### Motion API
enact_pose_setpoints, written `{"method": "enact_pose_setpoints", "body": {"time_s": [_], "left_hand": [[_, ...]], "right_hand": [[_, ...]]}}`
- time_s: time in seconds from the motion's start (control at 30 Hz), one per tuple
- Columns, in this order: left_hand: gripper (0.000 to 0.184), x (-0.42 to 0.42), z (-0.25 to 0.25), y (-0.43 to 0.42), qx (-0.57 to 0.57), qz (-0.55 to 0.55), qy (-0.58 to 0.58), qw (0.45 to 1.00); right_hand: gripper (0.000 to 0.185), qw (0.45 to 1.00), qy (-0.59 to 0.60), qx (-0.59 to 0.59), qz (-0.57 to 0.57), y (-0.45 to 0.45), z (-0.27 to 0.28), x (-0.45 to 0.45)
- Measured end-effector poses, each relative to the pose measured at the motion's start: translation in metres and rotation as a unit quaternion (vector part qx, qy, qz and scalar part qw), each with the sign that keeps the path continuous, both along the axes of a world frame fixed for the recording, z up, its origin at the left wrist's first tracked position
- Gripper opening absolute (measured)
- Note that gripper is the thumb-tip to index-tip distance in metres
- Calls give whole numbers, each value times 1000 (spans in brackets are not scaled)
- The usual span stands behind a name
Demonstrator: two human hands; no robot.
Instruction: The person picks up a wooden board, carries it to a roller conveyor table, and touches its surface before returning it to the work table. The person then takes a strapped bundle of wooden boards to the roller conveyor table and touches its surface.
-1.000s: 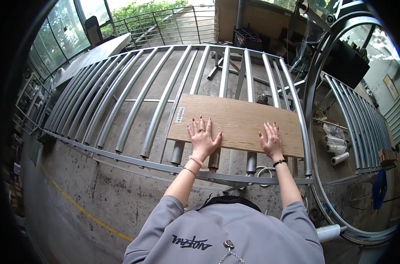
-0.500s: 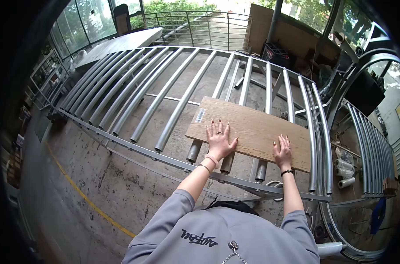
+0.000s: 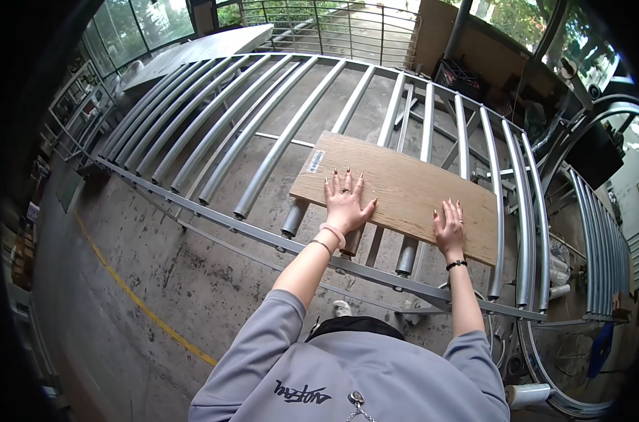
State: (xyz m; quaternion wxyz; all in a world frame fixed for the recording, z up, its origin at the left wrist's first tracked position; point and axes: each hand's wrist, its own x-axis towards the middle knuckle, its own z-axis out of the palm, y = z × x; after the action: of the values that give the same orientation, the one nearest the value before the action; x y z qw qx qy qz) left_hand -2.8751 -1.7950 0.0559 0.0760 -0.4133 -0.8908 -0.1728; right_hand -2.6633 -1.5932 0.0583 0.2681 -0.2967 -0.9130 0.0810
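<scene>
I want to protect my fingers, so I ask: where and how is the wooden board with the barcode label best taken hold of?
Probably take the wooden board by its near long edge, from that side, one grip toward each end, between the metal rollers. It is long, thin and lies flat; floor shows through gaps beneath that edge, so there should be room to reach under.
</scene>
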Motion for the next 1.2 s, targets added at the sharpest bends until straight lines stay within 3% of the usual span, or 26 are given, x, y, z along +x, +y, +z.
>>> {"method": "enact_pose_setpoints", "body": {"time_s": [0.5, 1.2], "left_hand": [[74, -128, 11, -88, -41, 12, 11, 999], [70, -315, 9, -238, -48, 46, -10, 998]], "right_hand": [[46, 998, 43, -44, 9, -95, 9, -128], [48, 998, -36, -37, 46, -241, 11, -323]]}}
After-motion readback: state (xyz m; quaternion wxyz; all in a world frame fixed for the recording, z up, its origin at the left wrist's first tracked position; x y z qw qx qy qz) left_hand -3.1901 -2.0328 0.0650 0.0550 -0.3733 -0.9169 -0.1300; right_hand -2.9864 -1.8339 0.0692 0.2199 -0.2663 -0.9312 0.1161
